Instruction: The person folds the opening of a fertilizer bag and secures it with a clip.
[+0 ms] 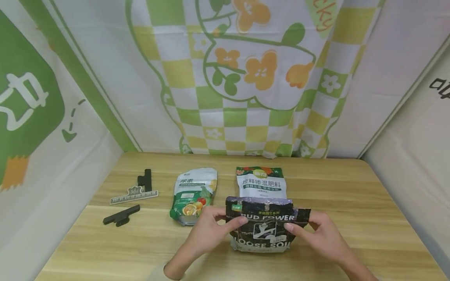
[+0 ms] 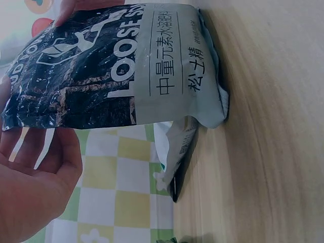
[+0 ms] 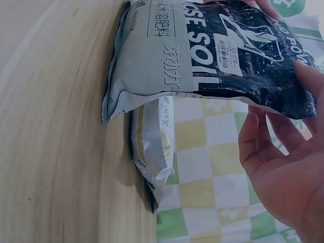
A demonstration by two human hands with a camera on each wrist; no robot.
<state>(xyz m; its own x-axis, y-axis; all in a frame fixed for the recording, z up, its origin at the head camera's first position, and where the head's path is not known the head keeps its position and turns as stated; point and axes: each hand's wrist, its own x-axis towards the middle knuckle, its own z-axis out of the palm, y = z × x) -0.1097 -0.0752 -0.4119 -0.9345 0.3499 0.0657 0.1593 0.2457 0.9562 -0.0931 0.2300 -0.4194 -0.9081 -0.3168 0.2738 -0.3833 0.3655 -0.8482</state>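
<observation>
A black-and-grey bag of soil additive [image 1: 261, 236], lettered "BUD POWER LOOSE SOIL", stands upright on the wooden table. My left hand [image 1: 211, 230] grips its upper left side, thumb across the front and fingers behind. On the opposite side, my right hand [image 1: 325, 236] holds it the same way. The bag's lower edge meets the tabletop in both wrist views, and its top edge looks crumpled. In the right wrist view a white barcode sticker [image 3: 228, 54] shows on the front. Most of my fingers are hidden behind the bag in the head view.
Just behind the black bag lies a white-and-green fertilizer bag [image 1: 261, 190], partly covered by it. Left of that is another white-and-green pouch [image 1: 193, 193] with fruit pictures. Further left lie a black clip [image 1: 148, 179], a silver piano-keyboard clip [image 1: 133, 197] and a second black clip [image 1: 122, 215].
</observation>
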